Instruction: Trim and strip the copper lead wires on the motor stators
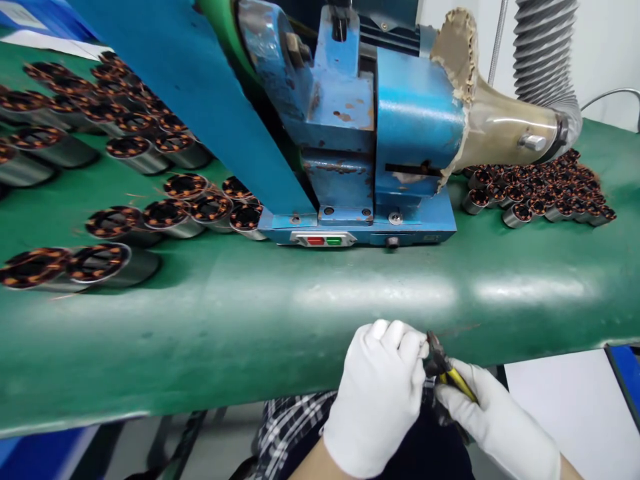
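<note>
Both my hands wear white gloves and meet just below the front edge of the green table. My left hand is closed in a fist around something I cannot make out. My right hand is closed on small yellow-handled cutters, whose dark jaws point at the left fist.
A blue machine with red and green buttons stands at the table's middle, with a ribbed extraction hose at its right. Several copper-wound stators lie on the left, and a pile of smaller ones on the right.
</note>
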The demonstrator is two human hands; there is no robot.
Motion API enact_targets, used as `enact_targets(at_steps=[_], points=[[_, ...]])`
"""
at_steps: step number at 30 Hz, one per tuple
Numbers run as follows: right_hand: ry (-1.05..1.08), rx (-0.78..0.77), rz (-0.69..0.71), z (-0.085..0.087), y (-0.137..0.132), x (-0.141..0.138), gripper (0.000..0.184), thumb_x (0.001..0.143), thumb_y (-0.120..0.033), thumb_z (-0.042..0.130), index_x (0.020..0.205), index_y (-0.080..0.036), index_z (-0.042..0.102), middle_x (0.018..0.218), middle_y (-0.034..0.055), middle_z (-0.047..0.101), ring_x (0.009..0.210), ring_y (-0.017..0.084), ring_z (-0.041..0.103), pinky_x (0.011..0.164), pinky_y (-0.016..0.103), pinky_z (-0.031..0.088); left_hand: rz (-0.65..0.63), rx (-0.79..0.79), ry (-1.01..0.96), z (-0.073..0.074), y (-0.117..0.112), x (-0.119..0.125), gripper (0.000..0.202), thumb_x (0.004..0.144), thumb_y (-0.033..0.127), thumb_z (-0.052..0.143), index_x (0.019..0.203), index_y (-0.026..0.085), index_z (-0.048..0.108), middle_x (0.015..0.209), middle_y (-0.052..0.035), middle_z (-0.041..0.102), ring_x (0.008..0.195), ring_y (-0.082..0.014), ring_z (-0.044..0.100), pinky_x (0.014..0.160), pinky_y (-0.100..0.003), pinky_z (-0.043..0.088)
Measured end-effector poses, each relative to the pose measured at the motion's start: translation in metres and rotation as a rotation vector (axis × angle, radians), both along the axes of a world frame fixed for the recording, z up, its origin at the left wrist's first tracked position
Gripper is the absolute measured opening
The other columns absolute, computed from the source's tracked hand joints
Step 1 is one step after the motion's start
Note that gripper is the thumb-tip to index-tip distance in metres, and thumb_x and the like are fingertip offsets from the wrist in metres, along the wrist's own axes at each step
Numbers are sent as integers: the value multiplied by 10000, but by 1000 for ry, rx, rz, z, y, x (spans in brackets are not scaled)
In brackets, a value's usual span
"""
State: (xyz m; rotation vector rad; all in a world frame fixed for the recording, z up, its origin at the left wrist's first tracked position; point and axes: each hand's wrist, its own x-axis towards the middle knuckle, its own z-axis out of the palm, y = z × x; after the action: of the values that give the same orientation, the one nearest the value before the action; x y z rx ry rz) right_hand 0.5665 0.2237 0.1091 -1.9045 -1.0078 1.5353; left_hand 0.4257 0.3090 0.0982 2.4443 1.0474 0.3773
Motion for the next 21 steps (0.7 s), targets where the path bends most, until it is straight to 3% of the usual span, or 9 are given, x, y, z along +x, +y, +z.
enact_targets(at_steps=[6,12,14,16,19,21], points=[[142,43,-315,-16,-1,-15,290,802,-411,587,952,-168,634,896,54,652,902,212,585,897,316,429,3,50,9,0,1,1,156,799,109,426,792,204,550,793,-28,600,707,-220,478,667,-385,387],[480,-17,-418,-11,4,-11,295,659,-435,749,714,-173,626,640,-19,585,594,125,553,605,235,471,6,70,-19,-2,11,-10,210,758,57,427,805,196,577,826,-27,644,723,-227,534,658,-384,410],[714,19,-453,-11,12,-15,256,681,-400,748,721,-178,627,687,-8,610,601,122,585,627,253,489,47,112,-23,-6,19,-18,202,784,83,424,823,192,590,830,-35,660,727,-231,556,659,-388,424],[897,124,-496,-14,27,-16,226,684,-379,749,729,-191,632,899,36,655,768,167,643,757,325,502,98,142,-4,-11,28,-26,196,816,138,419,834,191,606,821,-44,674,718,-236,572,656,-393,440],[780,392,-643,-23,54,12,284,668,-433,741,871,-264,636,1150,43,618,994,239,620,862,437,477,145,167,34,-16,38,-35,222,833,207,408,818,197,629,791,-49,688,683,-241,595,645,-405,466],[530,557,-775,-26,65,58,367,698,-477,700,1015,-328,588,1132,27,634,1030,237,607,859,459,483,161,176,35,-18,41,-38,242,833,226,400,809,202,640,783,-47,697,672,-245,612,638,-416,484]])
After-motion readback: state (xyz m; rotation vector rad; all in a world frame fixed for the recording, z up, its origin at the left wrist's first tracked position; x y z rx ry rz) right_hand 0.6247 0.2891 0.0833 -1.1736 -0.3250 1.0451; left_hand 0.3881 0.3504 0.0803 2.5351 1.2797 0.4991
